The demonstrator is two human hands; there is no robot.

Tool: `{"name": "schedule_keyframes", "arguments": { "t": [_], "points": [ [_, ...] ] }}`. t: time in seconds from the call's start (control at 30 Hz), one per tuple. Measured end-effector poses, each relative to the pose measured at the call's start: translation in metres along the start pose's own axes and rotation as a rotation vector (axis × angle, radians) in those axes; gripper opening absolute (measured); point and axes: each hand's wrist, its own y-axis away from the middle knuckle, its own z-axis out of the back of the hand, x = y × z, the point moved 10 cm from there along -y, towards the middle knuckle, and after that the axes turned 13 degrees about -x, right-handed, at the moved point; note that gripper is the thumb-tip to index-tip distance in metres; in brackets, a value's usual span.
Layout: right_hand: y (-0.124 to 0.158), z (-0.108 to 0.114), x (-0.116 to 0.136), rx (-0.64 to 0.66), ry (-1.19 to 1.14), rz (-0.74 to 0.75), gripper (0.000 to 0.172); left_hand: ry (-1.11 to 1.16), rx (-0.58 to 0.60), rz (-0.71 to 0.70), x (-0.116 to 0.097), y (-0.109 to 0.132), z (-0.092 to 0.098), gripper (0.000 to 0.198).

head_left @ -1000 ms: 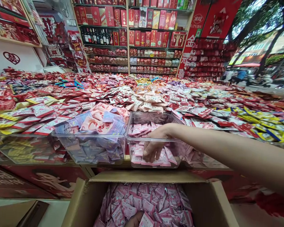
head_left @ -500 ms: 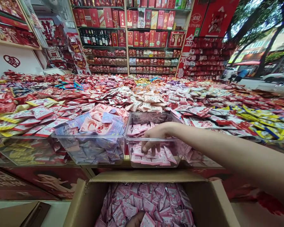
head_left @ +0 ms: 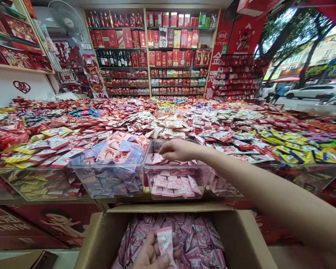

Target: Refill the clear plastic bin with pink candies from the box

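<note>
At the bottom, my left hand (head_left: 154,252) is closed around a pink-and-white candy packet (head_left: 165,241), above the open cardboard box (head_left: 93,243). Many similar pink packets (head_left: 194,233) fill this box. My right hand (head_left: 176,149) reaches in from the right, palm down, over a clear plastic bin (head_left: 175,169). Its fingers are loosely bent and apart, with nothing visible in them. Pink packets (head_left: 173,184) lie inside that bin under the hand, some showing through its front wall.
A clear bin (head_left: 108,164) of lilac and pink packets stands just left. Heaped wrapped sweets (head_left: 168,123) cover the display behind. Shelves (head_left: 148,48) with bottles and red boxes line the back. A cardboard flap (head_left: 22,261) is at lower left.
My right hand has risen from low inside the bin to its rim level. My left hand has come up from among the box's packets, holding one. The view has tilted slightly upward.
</note>
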Motion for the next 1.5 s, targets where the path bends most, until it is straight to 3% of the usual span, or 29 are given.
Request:
{"name": "schedule_keyframes", "arguments": {
  "t": [0.07,0.1,0.2,0.33,0.43,0.57,0.77,0.8,0.87,0.97,1.03,1.13,1.23,1.33,1.4,1.5],
  "points": [
    [0.021,0.028,0.031,-0.230,0.049,0.124,0.020,0.026,-0.053,-0.079,-0.035,0.011,-0.014,0.045],
    [0.035,0.033,0.044,-0.281,0.053,0.160,0.020,0.028,-0.074,-0.115,-0.052,0.016,-0.023,0.044],
    [0.074,0.024,0.061,-0.287,0.078,0.117,0.019,0.010,-0.084,-0.215,-0.095,0.028,-0.054,0.049],
    [0.102,0.000,0.051,-0.213,-0.021,-0.027,0.017,-0.025,-0.072,-0.415,-0.132,0.036,-0.085,0.065],
    [0.105,-0.002,0.041,-0.213,-0.176,-0.093,0.014,-0.084,-0.082,-0.468,-0.140,0.035,-0.095,0.066],
    [0.099,0.020,0.035,-0.328,-0.293,-0.104,0.014,-0.189,-0.081,-0.506,-0.156,0.031,-0.104,0.058],
    [0.084,0.049,0.029,-0.443,-0.383,-0.098,0.016,-0.268,-0.236,-0.853,-0.235,0.034,-0.100,0.038],
    [0.081,0.056,0.031,-0.470,-0.345,-0.058,0.013,-0.301,-0.231,-0.898,-0.247,0.032,-0.103,0.037],
    [0.076,0.068,0.039,-0.522,-0.250,0.061,0.025,-0.414,-0.163,-0.938,-0.264,0.019,-0.115,0.039],
    [0.066,0.077,0.041,-0.511,-0.107,0.151,0.033,-0.581,-0.044,-0.864,-0.272,-0.009,-0.131,0.038],
    [0.059,0.082,0.022,-0.503,-0.021,0.037,0.022,-0.703,-0.036,-0.846,-0.274,-0.024,-0.134,0.036],
    [0.051,0.085,-0.021,-0.445,0.110,-0.237,0.014,-0.980,-0.114,-0.994,-0.279,-0.031,-0.133,0.028],
    [0.043,0.054,-0.057,-0.127,0.195,-0.429,0.011,-1.244,-0.084,-1.084,-0.269,-0.033,-0.135,0.019],
    [0.039,0.013,-0.071,0.223,0.284,-0.475,0.011,-1.399,-0.037,-1.146,-0.258,-0.030,-0.138,0.018],
    [0.033,-0.004,-0.071,0.312,0.350,-0.461,0.007,-1.440,-0.066,-1.194,-0.258,-0.027,-0.138,0.020],
    [0.025,-0.019,-0.065,0.276,0.341,-0.424,0.006,-1.456,-0.107,-1.234,-0.259,-0.026,-0.137,0.020]
  ]
}}
